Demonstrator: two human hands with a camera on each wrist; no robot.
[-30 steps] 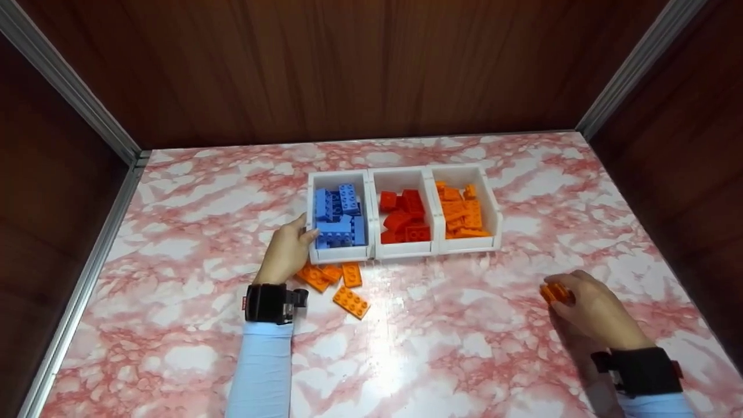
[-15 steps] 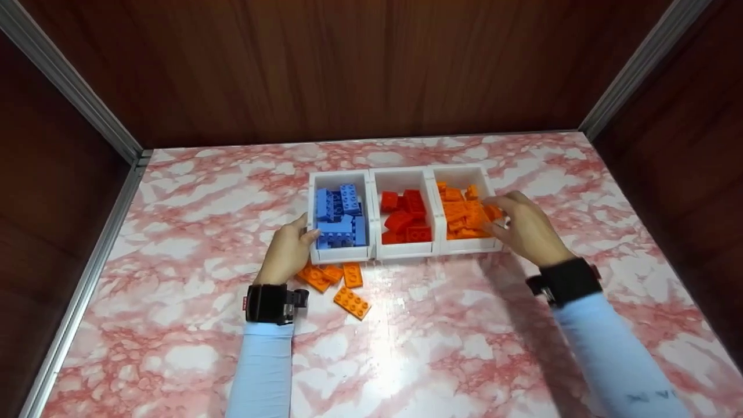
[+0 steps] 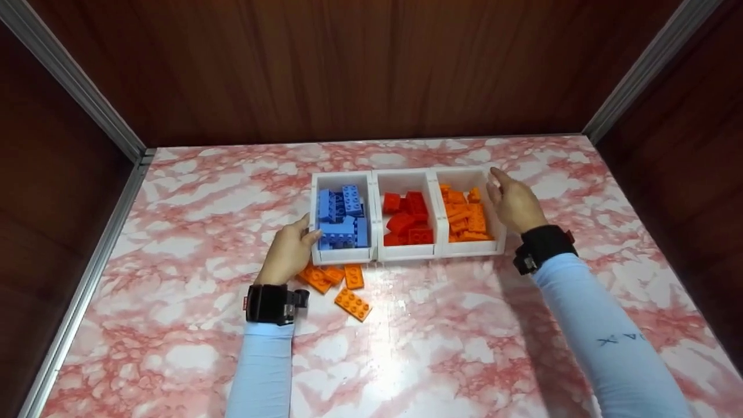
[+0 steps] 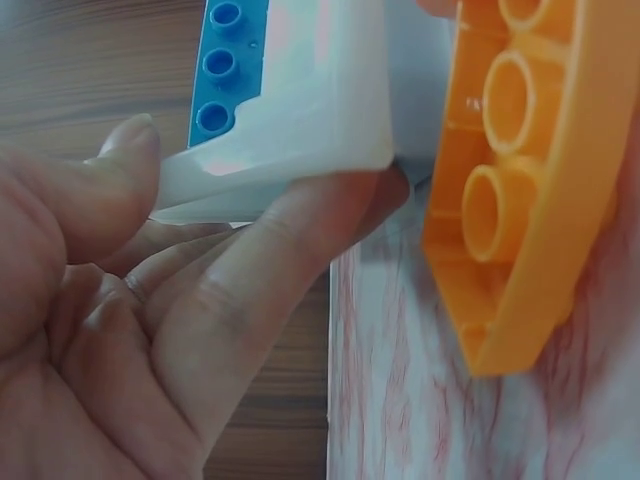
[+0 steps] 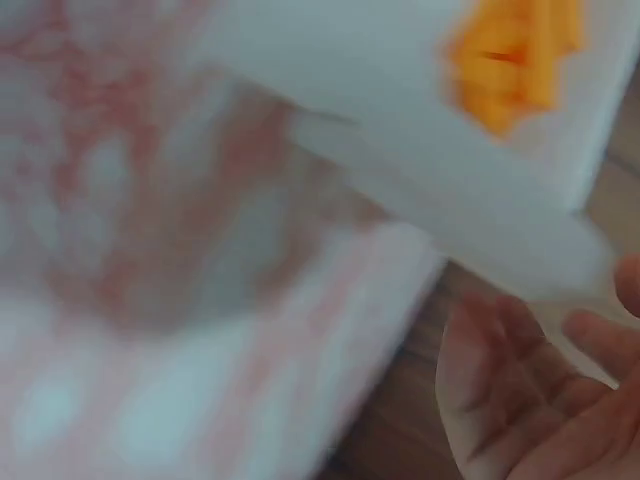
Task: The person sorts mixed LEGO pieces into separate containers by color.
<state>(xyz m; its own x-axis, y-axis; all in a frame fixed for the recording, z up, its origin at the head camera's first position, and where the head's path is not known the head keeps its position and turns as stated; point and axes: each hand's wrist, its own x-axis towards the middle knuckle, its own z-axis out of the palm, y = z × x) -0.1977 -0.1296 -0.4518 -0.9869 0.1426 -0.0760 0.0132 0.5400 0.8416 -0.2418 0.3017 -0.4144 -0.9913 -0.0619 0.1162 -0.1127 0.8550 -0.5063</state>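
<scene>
At the left of the white bins, my left hand [image 3: 287,248] grips the side wall of the bin of blue bricks [image 3: 342,255], thumb over the rim and fingers below it in the left wrist view. My right hand [image 3: 516,203] is at the outer wall of the bin of orange bricks [image 3: 471,248], near its far right corner. Its fingers are loosely extended, with no brick seen in them. The right wrist view is blurred, so contact with the wall is unclear. The middle bin [image 3: 405,252] contains red bricks [image 3: 409,217].
Several loose orange bricks lie in front of the left bin, among them a studded brick [image 3: 353,305]. The bins stand in a row on the red-and-white marbled table [image 3: 435,348]. Dark wooden panels [image 3: 371,69] enclose the back and sides.
My right hand has come from the right side of the table with orange bricks, released them in the right bin, then moved to its outer wall. My left hand has stayed in place.
</scene>
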